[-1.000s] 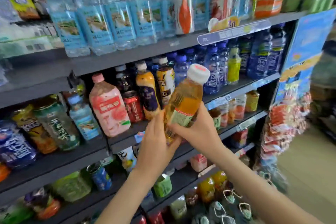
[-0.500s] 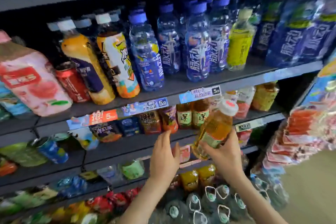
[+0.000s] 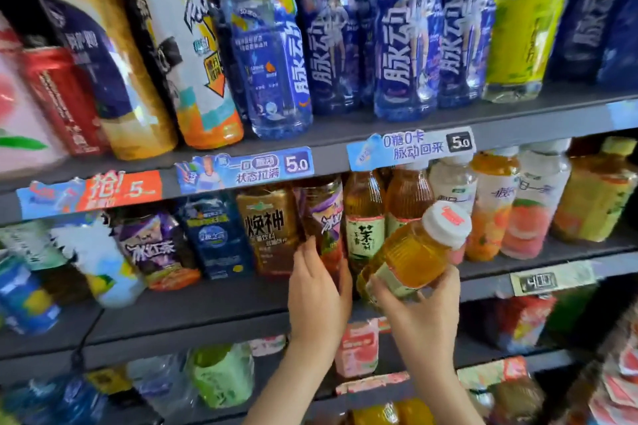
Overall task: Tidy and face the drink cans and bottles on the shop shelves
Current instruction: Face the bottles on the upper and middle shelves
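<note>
While the left hand (image 3: 319, 290) curls round the foot of the purple-labelled bottle (image 3: 322, 214) on the middle shelf (image 3: 207, 307), the amber bottle (image 3: 411, 252) should probably be stood upright and slid in beside the tea bottles (image 3: 366, 217), label outward. It lies tilted, white cap toward two o'clock. The right hand (image 3: 421, 317) grips its base, at three o'clock from the left hand.

Both bare forearms rise from the near edge, the left one to the left of the right. The left hand (image 3: 317, 293) shows its back, with its fingers up the left side and its thumb on the right side of a purple-labelled bottle (image 3: 322, 217). Just to its right, the right hand (image 3: 423, 314) grips the lower end of a tilted amber bottle (image 3: 411, 252) from below, fingers curled round it.
</note>
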Tool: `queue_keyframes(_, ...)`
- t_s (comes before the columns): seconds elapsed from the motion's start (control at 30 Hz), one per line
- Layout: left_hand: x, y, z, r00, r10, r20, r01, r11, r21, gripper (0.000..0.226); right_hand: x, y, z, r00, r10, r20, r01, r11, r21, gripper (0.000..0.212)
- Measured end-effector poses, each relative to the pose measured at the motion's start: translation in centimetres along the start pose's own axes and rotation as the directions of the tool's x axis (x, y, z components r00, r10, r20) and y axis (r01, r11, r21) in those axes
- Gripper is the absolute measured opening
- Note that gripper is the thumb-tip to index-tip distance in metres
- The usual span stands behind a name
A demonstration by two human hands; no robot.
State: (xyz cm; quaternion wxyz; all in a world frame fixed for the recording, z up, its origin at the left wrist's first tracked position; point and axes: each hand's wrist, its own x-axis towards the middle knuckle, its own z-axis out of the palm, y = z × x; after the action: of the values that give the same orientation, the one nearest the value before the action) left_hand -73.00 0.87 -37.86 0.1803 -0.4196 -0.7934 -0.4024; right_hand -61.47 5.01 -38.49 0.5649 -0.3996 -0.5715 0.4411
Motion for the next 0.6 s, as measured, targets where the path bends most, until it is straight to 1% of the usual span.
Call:
queue_keyframes(0.07, 0.1, -0.3, 0.6, 0.998, 0.028, -0.05, -0.025, 0.999, 0.045, 0.06, 0.2, 0.5, -0.2, 0.999, -0.039, -0.015, 0.04, 0.999, 0.03, 0.06)
queue_keyframes(0.13, 0.6, -0.4, 1.3, 0.998, 0.019, -0.059, -0.013, 0.996, 0.088, 0.068, 0.4, 0.8, -0.4, 0.996, -0.084, -0.018, 0.084, 0.995, 0.043, 0.062)
queue_keyframes(0.27, 1.7, 0.4, 1.7, 0.993, -0.105, -0.045, 0.105, 0.994, 0.009, 0.075, 0.9, 1.2, -0.5, 0.988, -0.154, 0.01, 0.154, 0.988, 0.021, 0.065)
queue_keyframes(0.37, 2.7, 1.0, 1.3, 0.984, -0.152, -0.088, 0.153, 0.988, -0.001, 0.073, 0.8, 1.4, -0.4, 0.983, -0.181, 0.009, 0.182, 0.983, -0.007, 0.066)
queue_keyframes(0.43, 2.5, 1.3, 0.9, 0.97, -0.22, -0.099, 0.214, 0.974, -0.073, 0.07, 0.7, 1.3, -0.4, 0.981, -0.196, -0.004, 0.196, 0.98, -0.048, 0.066)
queue_keyframes(0.47, 2.0, 1.3, 0.6, 0.966, -0.229, -0.121, 0.214, 0.968, -0.129, 0.067, 0.6, 1.3, -0.4, 0.98, -0.199, -0.007, 0.198, 0.976, -0.088, 0.066)
queue_keyframes(0.53, 0.6, 0.9, -0.2, 0.962, -0.213, -0.17, 0.168, 0.955, -0.246, 0.062, 0.3, 0.9, -0.4, 0.98, -0.199, 0.0, 0.196, 0.964, -0.182, 0.064)
queue_keyframes(0.6, -0.9, 0.2, -1.5, 0.958, -0.161, -0.238, 0.074, 0.939, -0.337, 0.061, 0.0, 0.4, 0.0, 0.969, -0.245, 0.016, 0.238, 0.924, -0.298, 0.067)
